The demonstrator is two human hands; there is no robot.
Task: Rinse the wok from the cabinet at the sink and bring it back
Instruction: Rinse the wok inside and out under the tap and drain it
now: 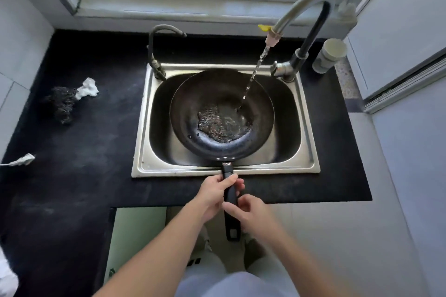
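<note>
While water runs from the faucet (306, 11), I hold the wok (222, 109) down in the sink (142, 128) so that the stream (253, 75) lands inside the bowl, right of centre, and collects at the lowest point. A shallow, rippled pool (220, 124) has formed there. The handle (231, 196) projects toward me over the front rim of the sink and across the bench (72, 152), which keeps both hands out of the water.

My left hand (213, 196) takes the forward part of the handle: its fingers (229, 179) are curled over the grip, close to the metal collar, where control of tilt is best. My right hand (251, 212) sits just behind it, with fingers (230, 206) bent in against the handle. It is somewhat blurred, so I cannot tell how firmly it closes.

Materials: the wok is dark, matte metal, round and deep, with three pale rivets at the handle joint. The handle is black, smooth and has a hanging slot at the end. The sink is brushed steel with rounded corners. The bench is black and dusty-looking. A dark wire scourer (62, 106) lies well to the left, apart from the sink.
</note>
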